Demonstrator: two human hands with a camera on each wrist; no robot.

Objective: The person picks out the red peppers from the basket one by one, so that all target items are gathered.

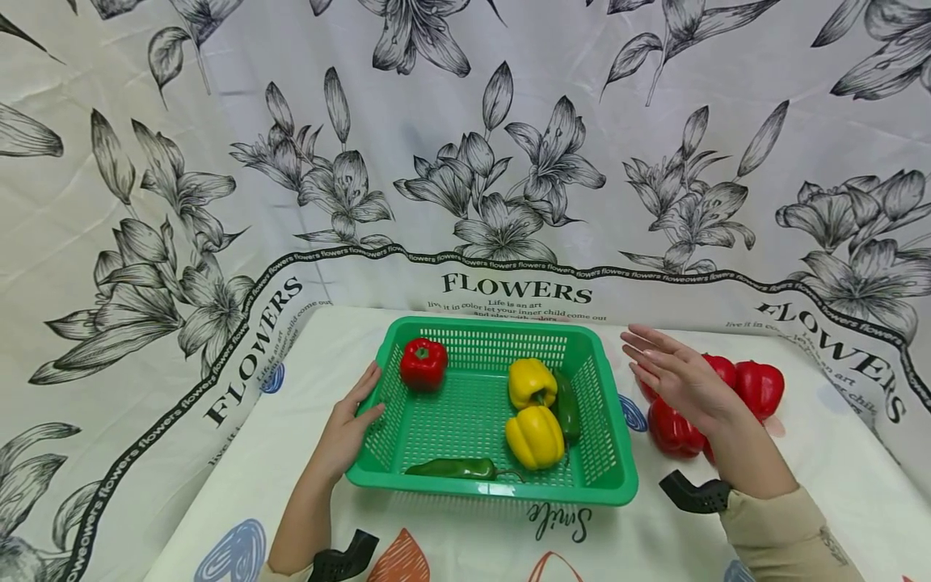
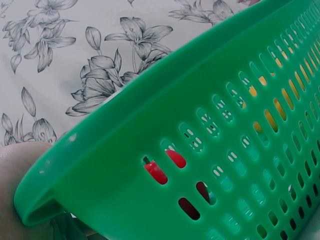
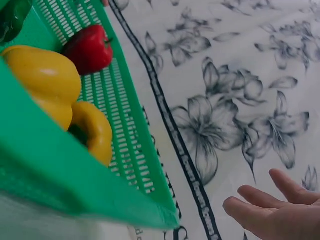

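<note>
A green plastic basket [image 1: 494, 490] sits on the table in the head view. In it are a red bell pepper [image 1: 423, 364], two yellow bell peppers, one at the back [image 1: 531, 381] and one in front [image 1: 535, 437], a long green pepper [image 1: 451, 468] along the near side, and another green pepper [image 1: 568, 408] at the right. My left hand [image 1: 347, 432] grips the basket's left rim, thumb over it and fingers along the outside. My right hand [image 1: 687, 384] is raised, fingers straight, between the basket and several red bell peppers [image 1: 759, 390], and holds nothing.
A white patterned cloth [image 1: 436, 541] covers the table. A flower-printed curtain [image 1: 509, 186] hangs behind and around it. The red peppers lie in a cluster right of the basket, partly hidden by the right hand and forearm.
</note>
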